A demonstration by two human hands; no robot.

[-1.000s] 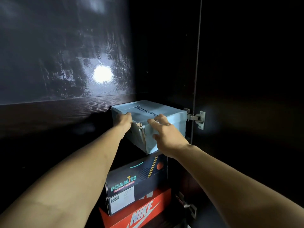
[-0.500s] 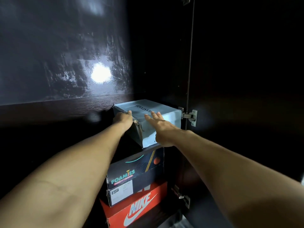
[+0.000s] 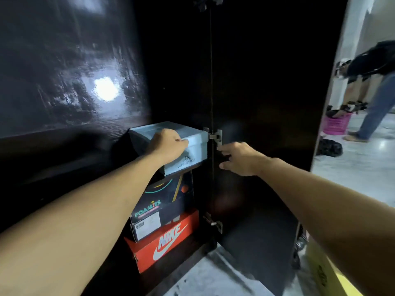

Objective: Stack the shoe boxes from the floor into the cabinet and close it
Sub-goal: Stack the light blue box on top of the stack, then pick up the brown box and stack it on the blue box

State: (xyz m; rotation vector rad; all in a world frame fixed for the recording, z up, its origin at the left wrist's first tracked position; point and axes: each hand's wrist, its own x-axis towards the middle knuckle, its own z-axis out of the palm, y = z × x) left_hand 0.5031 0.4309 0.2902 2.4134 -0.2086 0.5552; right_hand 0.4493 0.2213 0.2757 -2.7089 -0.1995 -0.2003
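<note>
Head view, into the dark cabinet with its right door swung open.

Three shoe boxes stood stacked against the right side of the cabinet's interior, near the hinged edge: the red Nike box on the cabinet floor, the dark Foamies box on top of it, and the pale blue box uppermost. The blue box sat slightly skewed on the stack, its near corner overhanging the front edge of the Foamies box.

The left hand rested on the blue box's near top edge, fingers curled over the lid. Judged purpose: to steady or nudge the box square so the stack would not foul the door. The right hand was off the box, fingers spread loosely and holding nothing, just beside the middle hinge at the door's inner edge. Whether a fingertip touched the hinge could not be told.

A yellow carton lay on the pale floor at lower right; whether it is another shoe box could not be told. Another person bent over in the room beyond, near a pink basket.

Judgement: stacking largely done; squaring the top box and closing the door remained.
</note>
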